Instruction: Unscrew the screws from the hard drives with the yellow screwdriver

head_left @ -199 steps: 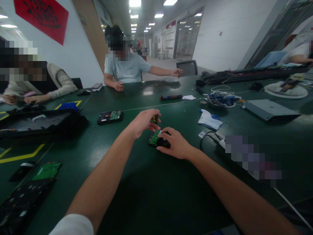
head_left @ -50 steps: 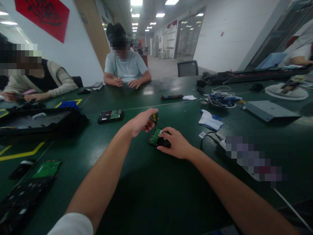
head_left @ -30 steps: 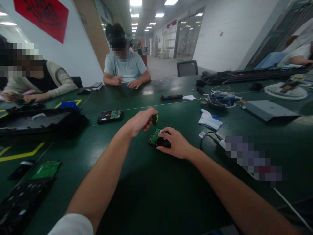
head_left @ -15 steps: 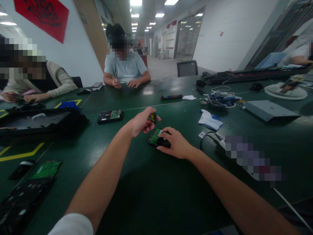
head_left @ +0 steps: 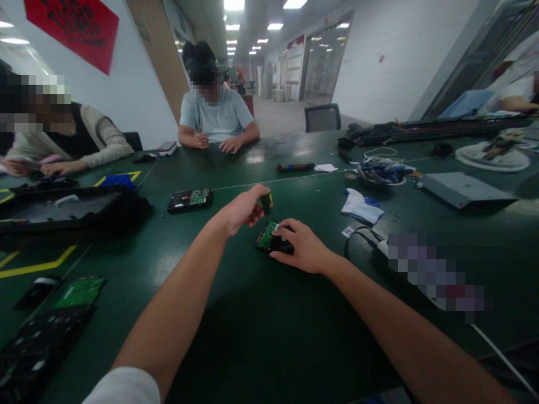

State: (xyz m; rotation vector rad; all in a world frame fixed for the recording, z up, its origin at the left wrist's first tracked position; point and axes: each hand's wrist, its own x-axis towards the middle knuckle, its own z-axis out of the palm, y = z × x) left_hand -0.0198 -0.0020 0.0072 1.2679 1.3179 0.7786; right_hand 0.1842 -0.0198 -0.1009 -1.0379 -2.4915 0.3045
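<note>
A small hard drive [head_left: 266, 238] with a green circuit board lies on the dark green table in front of me. My right hand [head_left: 301, 244] is closed over its right side, thumb at the near edge and fingers across the top. Just above and left of the drive, my left hand [head_left: 248, 209] grips a short black-and-yellow tool handle [head_left: 268, 201]. Whether this tool has a tip reaching the drive cannot be made out. Farther left lies another hard drive [head_left: 190, 200], its circuit board facing up.
White-and-blue gloves [head_left: 362, 207], a power strip [head_left: 421, 275] and a grey metal case [head_left: 467, 189] lie on the right. A black tray [head_left: 63, 210] and a green circuit board [head_left: 80, 292] are on the left. Two people [head_left: 217, 115] sit across the table.
In my left hand the black-and-yellow handle has turned, and its yellow mark now faces right. My left fingers have shifted around it. The right hand and the drive have stayed put.
</note>
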